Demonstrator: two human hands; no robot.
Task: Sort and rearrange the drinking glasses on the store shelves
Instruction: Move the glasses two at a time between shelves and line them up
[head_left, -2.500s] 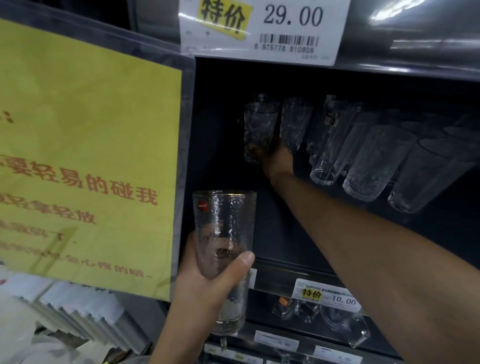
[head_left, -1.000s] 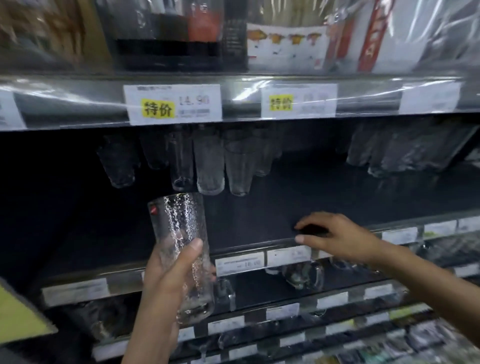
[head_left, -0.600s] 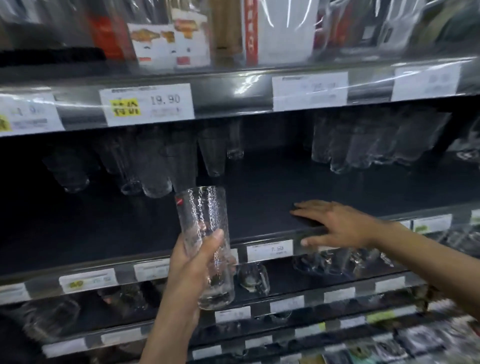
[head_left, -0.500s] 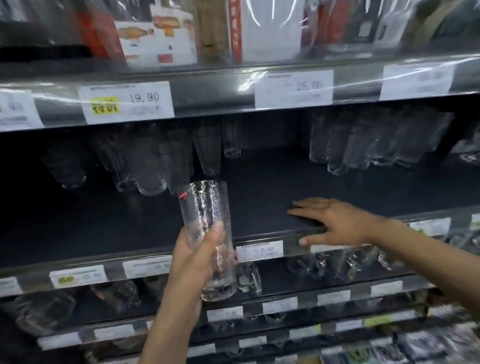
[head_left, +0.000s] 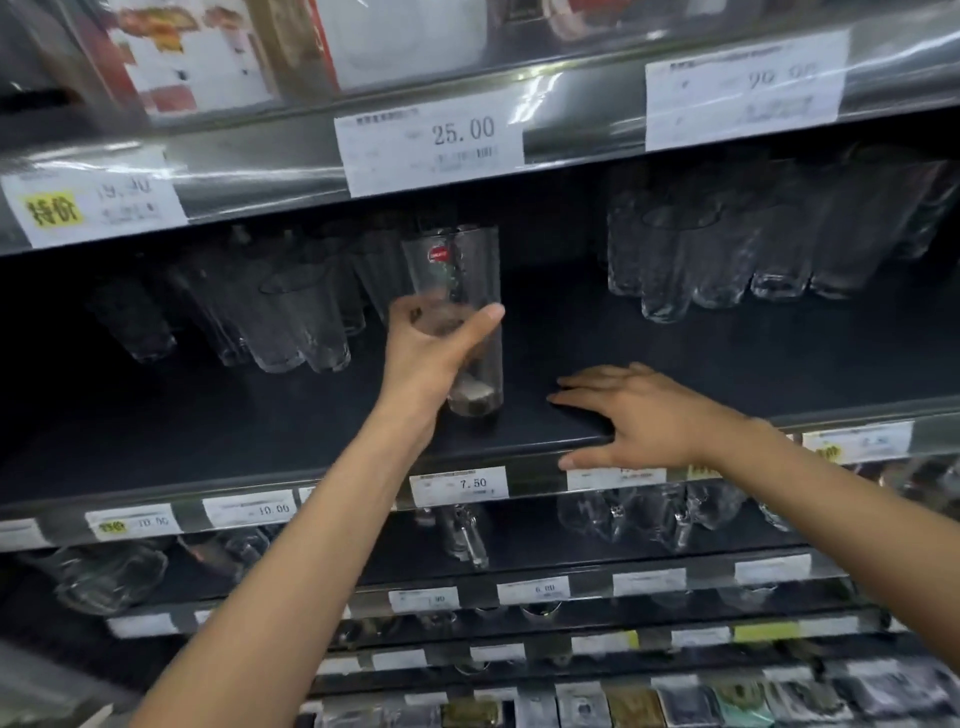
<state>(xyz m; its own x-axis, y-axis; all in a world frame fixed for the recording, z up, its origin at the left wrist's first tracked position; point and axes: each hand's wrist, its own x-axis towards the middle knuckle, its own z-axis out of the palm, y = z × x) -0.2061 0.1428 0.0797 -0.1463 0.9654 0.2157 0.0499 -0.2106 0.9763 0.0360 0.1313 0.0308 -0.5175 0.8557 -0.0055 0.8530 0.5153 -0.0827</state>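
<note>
Left hand (head_left: 431, 358) grips tall glass (head_left: 457, 317), base at shelf (head_left: 260, 441) — not released; right hand (head_left: 634, 415) flat, open on shelf edge — sorting unfinished.

Partly hidden: glass (head_left: 457, 265), behind left hand (head_left: 426, 358); blurred: price tag (head_left: 743, 83).

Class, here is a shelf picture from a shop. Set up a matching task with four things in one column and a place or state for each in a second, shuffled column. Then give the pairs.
Column one
1. left hand
2. right hand
3. 25.00 price tag
4. 7.50 price tag

Column two
A. on the front rail of the dark shelf
B. lies flat, fingers straight, on the dark shelf
C. grips the tall glass with the red sticker
D. on the rail of the shelf above

Pairs: 1-C, 2-B, 3-D, 4-A
</note>
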